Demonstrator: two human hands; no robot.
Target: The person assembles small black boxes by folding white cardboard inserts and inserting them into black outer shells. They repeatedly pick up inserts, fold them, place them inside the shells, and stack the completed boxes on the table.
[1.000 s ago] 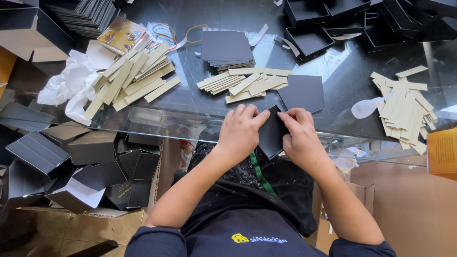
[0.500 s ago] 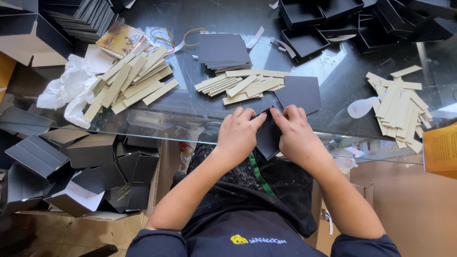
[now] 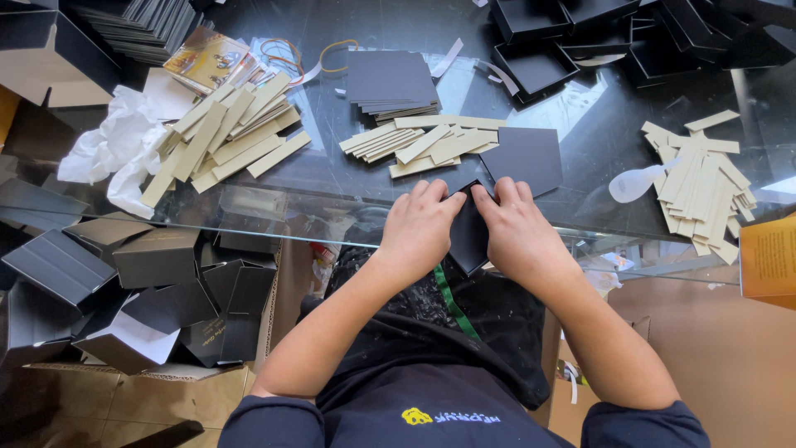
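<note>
two hands meet at the near edge of the glass table [image 3: 348, 178], both pressed on one black box piece [image 3: 469, 236] that hangs partly over that edge. the left hand [image 3: 419, 228] lies flat-curled on its left side, fingers closed against the card; the right hand [image 3: 518, 232] grips the right side the same way, thumbs hidden.

just beyond the fingertips lie a flat black card panel [image 3: 524, 158] and a loose fan of tan card strips [image 3: 423, 141], with a stack of black sheets [image 3: 390, 83] behind. a bigger heap of tan strips [image 3: 224, 141] sits to the left beside crumpled white paper [image 3: 112, 149], another heap [image 3: 705, 178] to the right. finished black trays [image 3: 539, 62] crowd the far right corner.

bare glass is left only in a narrow band by the hands. below the left edge, folded black boxes [image 3: 157, 257] pile on the floor. an orange printed packet [image 3: 767, 257] shows at the right border.
</note>
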